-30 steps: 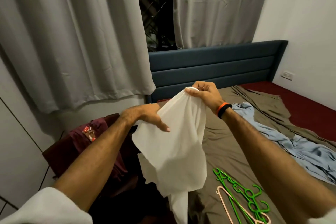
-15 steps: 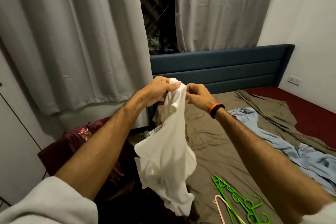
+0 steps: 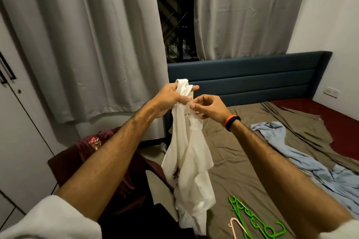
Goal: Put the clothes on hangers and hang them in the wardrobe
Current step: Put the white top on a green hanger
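Both hands hold a white garment up above the left edge of the bed.

The left hand (image 3: 171,99) is clenched around the bunched top of the white garment (image 3: 189,161), and the right hand (image 3: 208,107) pinches the same cloth just beside it, near a printed label; the rest hangs loose between the forearms. An orange-and-black wristband (image 3: 231,122) sits on the right wrist. On the bed's olive sheet (image 3: 242,161), near its front edge, lie green hangers (image 3: 258,221) with a pink hanger (image 3: 238,229) touching them, and a light blue garment (image 3: 310,163) sprawls toward the right edge. A maroon garment (image 3: 93,143) lies left of the bed, below the grey curtains (image 3: 87,44). The wardrobe door (image 3: 17,122) stands at the far left.
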